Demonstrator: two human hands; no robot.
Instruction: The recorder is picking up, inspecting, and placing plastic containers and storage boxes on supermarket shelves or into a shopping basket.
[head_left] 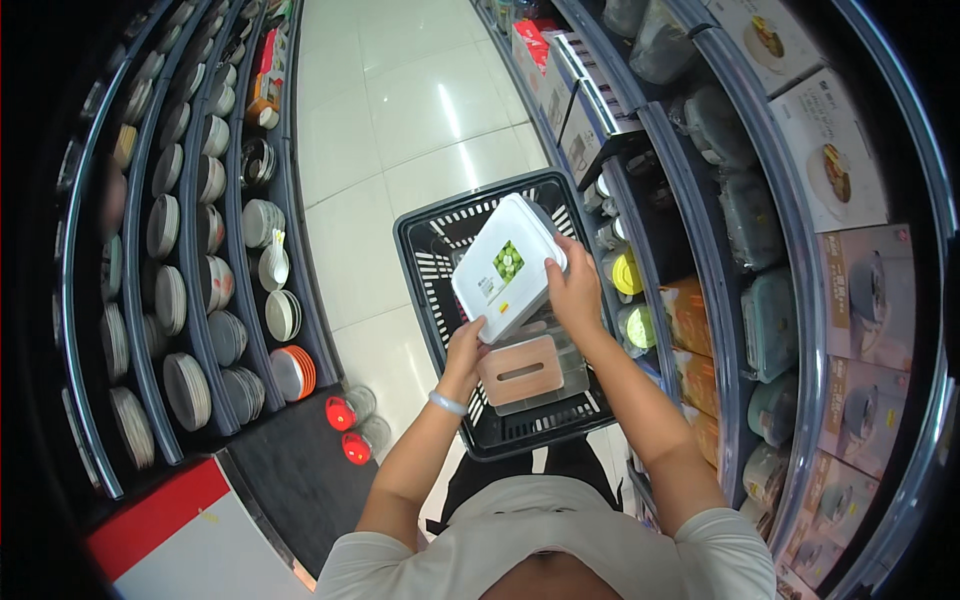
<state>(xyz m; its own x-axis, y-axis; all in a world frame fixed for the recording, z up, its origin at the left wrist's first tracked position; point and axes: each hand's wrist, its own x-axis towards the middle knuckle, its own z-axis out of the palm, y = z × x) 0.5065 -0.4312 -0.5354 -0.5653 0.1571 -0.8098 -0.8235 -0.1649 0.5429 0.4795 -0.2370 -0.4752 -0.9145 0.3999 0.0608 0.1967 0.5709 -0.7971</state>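
Observation:
A white-lidded plastic food container (pixel 490 275) with a green picture label is tilted above a black shopping basket (pixel 408 262). My left hand (pixel 464 352) grips its near left corner, and a pale bangle circles that wrist. On the opposite side, my right hand (pixel 577 290) clasps the container's right edge, fingers closed round it. Inside the basket, below my hands, lies a tissue box with a pinkish lid (pixel 521 372) and a dark slot, over clear plastic. The container hides the basket's middle.
Shelves of stacked plates and bowls (pixel 185 390) line the left. Two red-lidded glass jars (pixel 365 440) stand at the lower left shelf's end. Shelves with plastic containers (pixel 768 325) and boxed goods (pixel 868 295) rise on the right. A tiled aisle (pixel 400 110) runs ahead.

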